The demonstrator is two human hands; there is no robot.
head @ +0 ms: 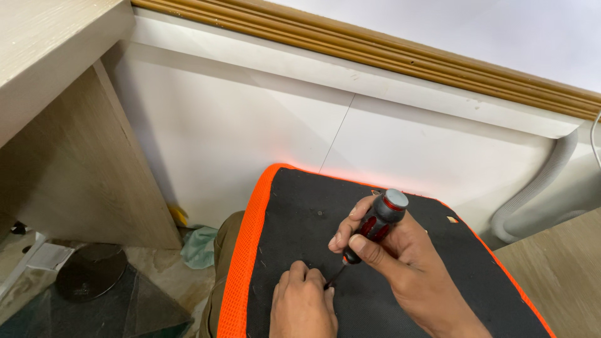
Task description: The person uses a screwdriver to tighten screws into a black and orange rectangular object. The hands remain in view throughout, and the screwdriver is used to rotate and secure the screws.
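The right hand [400,256] has its grip wrapped tight around a short screwdriver with a black and red ribbed handle and a grey end cap [375,224], held tilted, cap up and to the far right, thin dark shaft running down to the near left. The tip meets the flat black fabric-covered panel with a bright orange mesh border [300,213], which fills the near middle of the scene and rests over a knee in olive trousers [222,250]. The left hand [303,307] lies on the panel just left of the tip, fingers curled together and pinched at the spot; whether they hold a small screw I cannot tell

The screwdriver looks light and stiff, and its ribbed rubbery handle should resist slipping; the handle is the sensible place to hold it. The panel seems rigid underneath with a soft skin, so pressing its face would steady it

Far behind stand a white wall panel [250,125], a pale wooden desk [56,125] at the left and a grey corrugated hose [538,181] at the right
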